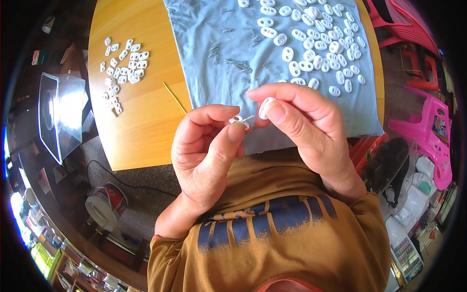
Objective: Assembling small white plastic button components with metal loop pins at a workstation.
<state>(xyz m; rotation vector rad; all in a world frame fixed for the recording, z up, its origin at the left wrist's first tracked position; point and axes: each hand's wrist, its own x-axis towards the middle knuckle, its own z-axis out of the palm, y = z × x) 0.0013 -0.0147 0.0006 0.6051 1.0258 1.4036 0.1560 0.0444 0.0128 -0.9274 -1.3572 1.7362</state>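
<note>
My left hand pinches a small white plastic piece with holes between thumb and forefinger. A thin metal spring sticks out of that piece toward the right. Close beside it, my right hand grips a white oval plastic cap between thumb and fingers. The cap and the spring's end are a small gap apart. Both hands are above the near edge of the table, in front of my brown shirt.
Many white oval two-hole caps and small piles of springs lie on a light blue cloth. Small white plastic pieces and a thin yellow stick are on the wooden table. A pink stool stands at right.
</note>
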